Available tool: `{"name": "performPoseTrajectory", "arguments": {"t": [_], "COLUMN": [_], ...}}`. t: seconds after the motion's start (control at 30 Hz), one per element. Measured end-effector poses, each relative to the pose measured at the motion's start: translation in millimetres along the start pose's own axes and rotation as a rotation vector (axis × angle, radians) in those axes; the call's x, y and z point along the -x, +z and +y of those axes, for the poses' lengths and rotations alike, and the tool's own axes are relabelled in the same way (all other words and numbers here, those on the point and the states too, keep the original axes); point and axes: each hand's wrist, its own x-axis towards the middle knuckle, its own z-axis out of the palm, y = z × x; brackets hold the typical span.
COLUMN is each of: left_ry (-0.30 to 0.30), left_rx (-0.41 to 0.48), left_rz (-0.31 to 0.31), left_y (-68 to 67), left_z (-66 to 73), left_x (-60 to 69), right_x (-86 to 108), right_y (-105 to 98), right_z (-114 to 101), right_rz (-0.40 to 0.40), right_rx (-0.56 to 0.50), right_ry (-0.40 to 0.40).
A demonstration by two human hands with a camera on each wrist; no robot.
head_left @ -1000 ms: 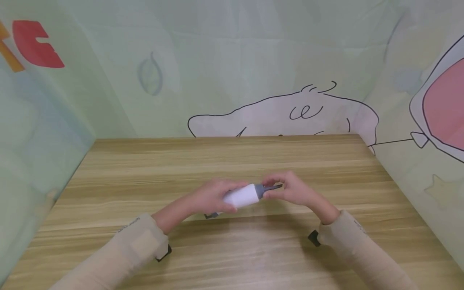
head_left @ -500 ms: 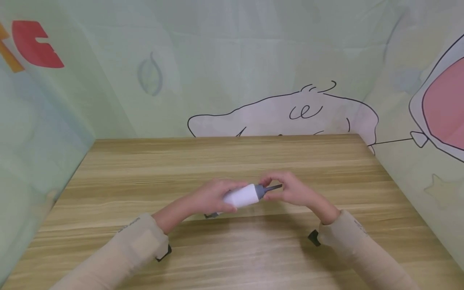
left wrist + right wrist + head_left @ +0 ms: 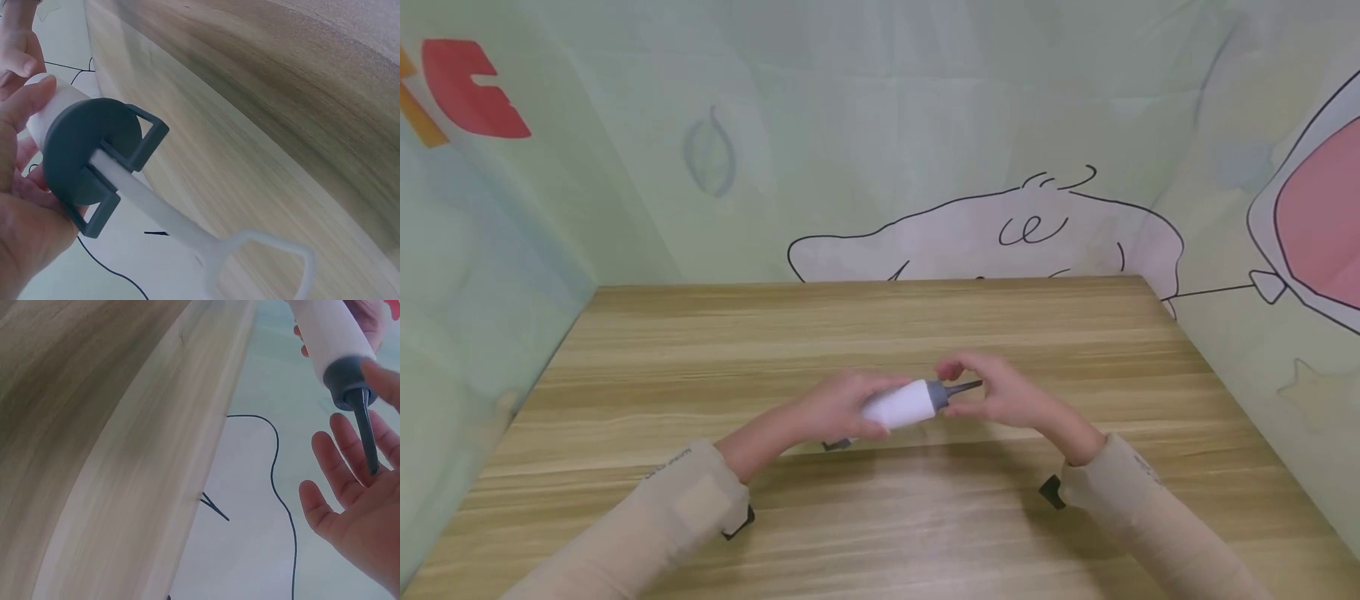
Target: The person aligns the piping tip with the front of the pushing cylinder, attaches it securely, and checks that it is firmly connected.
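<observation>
Held above the table is an icing syringe (image 3: 901,406) with a white barrel, a grey collar and a thin grey nozzle (image 3: 364,431). My left hand (image 3: 842,406) grips the barrel from behind. In the left wrist view, a dark grey end cap (image 3: 87,147) with two finger loops shows, and a white plunger rod (image 3: 162,203) with a ring handle sticks out of it. Around the nozzle my right hand (image 3: 1007,396) has its fingers loosely spread, not closed on it. The thumb overlaps the collar's edge in the right wrist view; contact cannot be told.
A wood-grain table (image 3: 880,517) lies below both hands. Pale printed fabric walls (image 3: 880,125) stand behind it and at both sides, with a cartoon outline at the back. Dark wrist-camera pieces show below both beige sleeves (image 3: 692,500).
My right fingers have lifted slightly and spread a little wider around the nozzle. The left hand and the icing syringe stay nearly still.
</observation>
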Motion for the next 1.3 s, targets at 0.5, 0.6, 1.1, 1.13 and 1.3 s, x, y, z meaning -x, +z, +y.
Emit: {"name": "performPoseTrajectory", "arguments": {"t": [0.5, 0.6, 1.1, 1.13, 1.3], "left_ry": [0.025, 0.016, 0.013, 0.011, -0.001], "left_rx": [-0.055, -0.039, -0.049, -0.05, -0.041], "left_rz": [0.003, 0.007, 0.009, 0.01, 0.013], "left_y": [1.3, 0.9, -1.9, -1.9, -2.3], "left_z": [0.0, 0.0, 2.0, 2.2, 2.7], "left_x": [-0.9, -0.8, 0.0, 0.1, 0.6], "right_x": [0.3, -0.1, 1.5, 1.4, 0.6], "right_y": [0.2, 0.9, 0.3, 0.2, 0.4], "right_z": [0.3, -2.1, 1.4, 1.5, -0.1], "right_rz": [-0.022, -0.007, -0.006, -0.004, 0.007], "right_rx": [-0.02, -0.024, -0.042, -0.037, -0.029], "right_ry": [0.086, 0.061, 0.107, 0.1, 0.047]}}
